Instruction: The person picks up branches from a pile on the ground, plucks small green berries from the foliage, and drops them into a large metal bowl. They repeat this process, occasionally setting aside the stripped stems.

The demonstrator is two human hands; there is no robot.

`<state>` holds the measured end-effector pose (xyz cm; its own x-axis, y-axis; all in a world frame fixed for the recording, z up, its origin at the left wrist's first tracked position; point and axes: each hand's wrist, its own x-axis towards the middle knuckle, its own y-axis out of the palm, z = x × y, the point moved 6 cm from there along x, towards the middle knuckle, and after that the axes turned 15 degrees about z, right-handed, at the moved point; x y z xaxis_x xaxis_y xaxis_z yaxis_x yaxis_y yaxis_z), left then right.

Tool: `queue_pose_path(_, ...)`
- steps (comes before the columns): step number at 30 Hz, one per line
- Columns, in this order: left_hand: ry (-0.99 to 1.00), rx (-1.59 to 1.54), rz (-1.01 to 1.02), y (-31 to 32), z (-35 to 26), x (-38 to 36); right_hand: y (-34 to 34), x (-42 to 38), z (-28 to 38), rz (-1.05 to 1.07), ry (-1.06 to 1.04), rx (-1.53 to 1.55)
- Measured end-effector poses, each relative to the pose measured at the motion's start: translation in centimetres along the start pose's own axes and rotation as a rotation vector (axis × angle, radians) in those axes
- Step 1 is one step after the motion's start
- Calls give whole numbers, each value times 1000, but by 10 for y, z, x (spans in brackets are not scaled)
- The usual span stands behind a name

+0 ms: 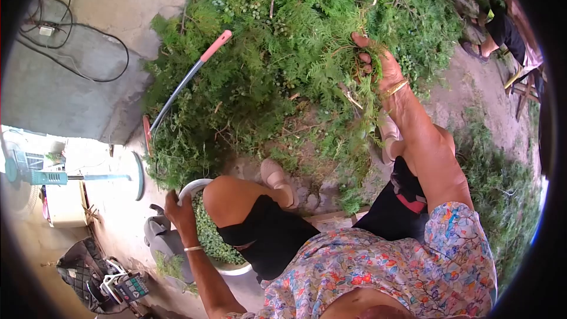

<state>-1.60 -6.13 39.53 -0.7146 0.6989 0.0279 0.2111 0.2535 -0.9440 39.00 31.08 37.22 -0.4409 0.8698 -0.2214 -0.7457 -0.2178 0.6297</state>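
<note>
a: what do the hands hold just now?

b: the person's right hand [381, 65] is curled round a green sprig [371, 91], over the near right side of the pile of cut branches [266, 65]. the left hand [182, 215] is down at the rim of the white bucket [239, 270], which holds small green berries [214, 231]. whether that hand grips the rim or only rests on it, there is no telling.

a: and what might go wrong?

b: the bucket sits close beside the left knee [223, 198]. a knock from the knee, or too much weight on one side of the rim, could tip it and spill the berries. the sprig looks mixed in with its neighbours, so a hard pull might drag other stems along. the pink-handled tool [215, 47] lies over the pile's left part; a tug on branches under it could make it slide.

a: what can't be made out?

b: the left fingertips, the right palm, and the part of the bucket behind the leg. the gray thing [159, 230] by the left wrist is hard to name. the pile runs out of view at the top, and another person [487, 47] at the upper right is mostly cut off.
</note>
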Motion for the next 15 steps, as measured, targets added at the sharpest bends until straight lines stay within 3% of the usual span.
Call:
queue_pose_path(3,157,-386,76,1,-96,21,-5,7,-3,52,-31,28)
queue_pose_path(5,333,-627,271,15,-173,25,-7,11,-6,76,-37,77)
queue_pose_path(9,808,-593,443,50,-301,20,1,9,-7,191,-57,117)
queue_pose_path(12,741,-789,457,86,-338,29,5,6,-11,188,-45,152)
queue_pose_path(15,703,-896,648,101,-358,30,9,11,-22,98,83,179)
